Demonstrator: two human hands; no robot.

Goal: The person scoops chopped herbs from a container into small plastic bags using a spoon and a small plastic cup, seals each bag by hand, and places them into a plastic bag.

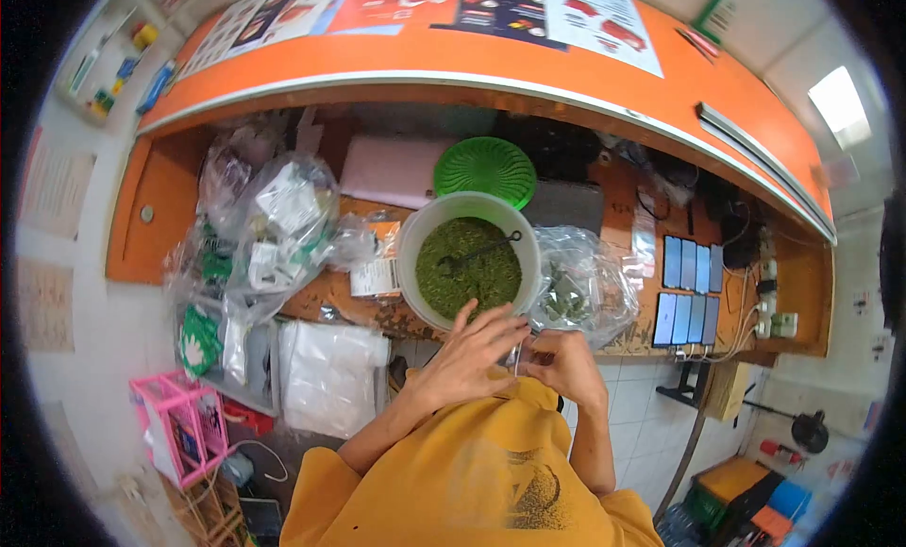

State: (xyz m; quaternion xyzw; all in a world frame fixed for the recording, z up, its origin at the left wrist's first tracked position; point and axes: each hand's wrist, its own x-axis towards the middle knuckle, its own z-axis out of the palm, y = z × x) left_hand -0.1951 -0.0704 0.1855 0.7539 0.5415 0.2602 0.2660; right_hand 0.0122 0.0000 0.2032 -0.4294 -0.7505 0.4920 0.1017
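A white plastic bucket (407, 297) holds chopped dried green herbs (472, 287), with a dark spoon (486, 252) lying in them. My left hand (467, 356) is at the bucket's near rim, its fingers stretched out and partly apart. Just right of it, my right hand (569, 366) has its fingers bent and pinched together on what looks like a small clear plastic bag (516, 356). This bag sits between both hands, and its lower part is hidden. Beside the bucket lies a large clear bag (585, 287) with green leafy bits inside.
A green plastic lid (484, 169) leans behind the bucket. Filled plastic bags (283, 221) crowd the left side, above a stack of clear bags (330, 377). Several phones (687, 292) with cables lie at the right. An orange shelf (453, 94) overhangs the back of the worktop.
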